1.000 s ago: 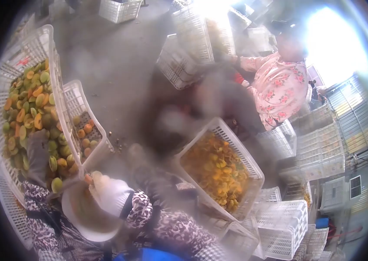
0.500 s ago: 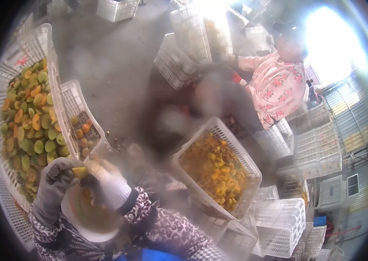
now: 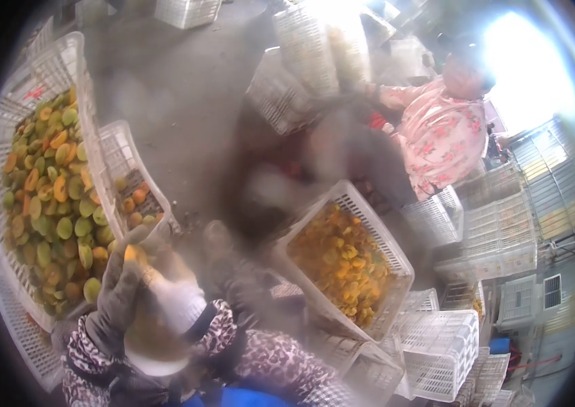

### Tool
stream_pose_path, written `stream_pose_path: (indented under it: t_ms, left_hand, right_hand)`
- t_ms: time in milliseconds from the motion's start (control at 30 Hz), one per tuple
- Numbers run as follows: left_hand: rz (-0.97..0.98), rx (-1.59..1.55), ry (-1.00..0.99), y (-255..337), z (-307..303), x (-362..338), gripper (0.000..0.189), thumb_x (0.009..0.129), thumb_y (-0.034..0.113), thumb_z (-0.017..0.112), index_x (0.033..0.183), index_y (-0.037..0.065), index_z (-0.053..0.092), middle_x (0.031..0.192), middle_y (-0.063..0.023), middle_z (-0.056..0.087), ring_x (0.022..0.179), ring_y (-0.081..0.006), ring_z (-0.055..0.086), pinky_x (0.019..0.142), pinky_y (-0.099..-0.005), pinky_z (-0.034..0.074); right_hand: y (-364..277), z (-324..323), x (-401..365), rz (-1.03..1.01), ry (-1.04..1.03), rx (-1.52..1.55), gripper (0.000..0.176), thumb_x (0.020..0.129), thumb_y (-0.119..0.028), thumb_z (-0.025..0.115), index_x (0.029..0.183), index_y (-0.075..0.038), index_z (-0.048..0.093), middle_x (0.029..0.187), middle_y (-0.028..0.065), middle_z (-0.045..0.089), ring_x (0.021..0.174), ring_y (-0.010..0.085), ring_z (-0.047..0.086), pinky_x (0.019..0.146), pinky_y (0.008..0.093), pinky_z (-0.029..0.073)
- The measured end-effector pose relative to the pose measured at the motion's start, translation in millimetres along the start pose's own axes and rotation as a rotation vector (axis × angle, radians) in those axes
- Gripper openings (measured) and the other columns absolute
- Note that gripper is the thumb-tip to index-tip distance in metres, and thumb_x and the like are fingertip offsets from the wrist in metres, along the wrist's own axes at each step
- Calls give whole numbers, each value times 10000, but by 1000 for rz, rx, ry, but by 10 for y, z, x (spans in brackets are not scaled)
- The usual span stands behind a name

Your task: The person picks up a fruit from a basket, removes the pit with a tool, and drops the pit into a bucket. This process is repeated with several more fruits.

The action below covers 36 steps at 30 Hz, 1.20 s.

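My left hand, in a grey glove, pinches an orange piece of apricot-like fruit above a white bowl. Right beside it, my right hand wears a white glove; its fingers are bent in and its thumb touches the fruit. Blur hides whatever else the right fingers hold. Left of my hands stands a large white crate heaped with green and orange fruit halves. A smaller crate behind my hands holds several orange fruits.
To my right sits a white crate of orange fruit pieces. Stacked white crates stand at the lower right. A person in a pink floral top works across from me, near other crates. Grey floor lies ahead.
My hands have shifted slightly right and closer together. The fruit between them now shows an orange face instead of its yellow-green side. The person in pink has leaned a little to the right.
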<state>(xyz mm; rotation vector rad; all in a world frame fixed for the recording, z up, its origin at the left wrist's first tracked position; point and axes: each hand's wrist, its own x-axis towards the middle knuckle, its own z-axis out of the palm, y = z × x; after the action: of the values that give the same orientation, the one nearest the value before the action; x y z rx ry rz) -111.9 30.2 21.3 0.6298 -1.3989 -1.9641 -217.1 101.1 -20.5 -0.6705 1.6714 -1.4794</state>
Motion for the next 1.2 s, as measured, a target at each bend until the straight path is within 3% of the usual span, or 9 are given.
stream_pose_path:
  t_ms: [67,133,167,267,567,800,867,967,1200]
  left_hand:
    - [-133,26,-64,84,-243,23,537,1017,285,508,1441,-3,350,1251,-122,571,1059,-143,566,898,-266,472]
    - [454,852,-74,90,-351,86,294,969,191,524,1196,12,578,1143,-132,597,1036,-217,571,883,-347,473]
    - [68,86,31,216,-192,-6,246,960,150,533,1160,20,592,1079,-109,611,963,-214,590,851,-340,483]
    - [4,155,168,182,-380,30,230,963,190,545,1113,22,593,1031,-102,609,928,-213,595,845,-362,499]
    - [-177,-485,132,78,-343,105,408,1017,366,438,1114,-12,557,1031,-138,600,987,-316,631,870,-444,532]
    - [-9,206,120,-108,-423,-15,373,1048,260,381,1115,-71,542,1038,-170,612,967,-301,656,889,-354,530]
    - [96,394,54,-102,-474,-45,322,1048,200,388,1101,-78,541,1068,-175,608,970,-283,657,924,-351,518]
    - [-126,-156,130,95,-342,-48,312,1045,194,404,1095,-81,542,1051,-178,618,971,-280,656,940,-359,512]
    - [-13,-94,164,-97,-445,-98,389,1051,301,403,1088,-55,557,960,-174,640,924,-257,658,853,-374,547]
  right_hand:
    - [283,29,-69,-780,-1,-835,371,827,-99,652,1193,-87,593,1110,137,633,1024,269,612,822,379,526]
    - [168,-37,-210,-717,20,-802,409,764,-95,640,1171,-65,618,1118,165,631,1060,342,598,860,424,521]
    - [114,-88,-225,-901,215,-1193,227,878,-165,602,1084,-182,694,1111,89,687,930,137,669,767,270,553]
    - [-393,-108,-237,-446,-194,-374,286,975,-289,521,1140,-82,627,938,139,710,806,301,692,729,390,554]
    - [-549,100,-326,-2,-231,-827,449,943,-466,517,1228,-124,573,935,174,693,820,344,687,719,430,554]
    - [-442,217,-326,-55,-141,-917,394,923,-419,556,1169,-115,603,806,133,691,701,295,688,605,390,557]
    - [-374,236,-321,-133,-176,-865,296,976,-381,496,1083,-119,583,864,208,683,795,435,649,701,513,518]
    - [-333,283,-320,-91,-194,-833,337,975,-412,493,1102,-114,584,878,225,673,787,444,644,719,524,517]
    - [-72,40,-191,-471,-432,-437,372,945,-378,597,1144,-63,589,848,155,666,633,345,650,625,423,549]
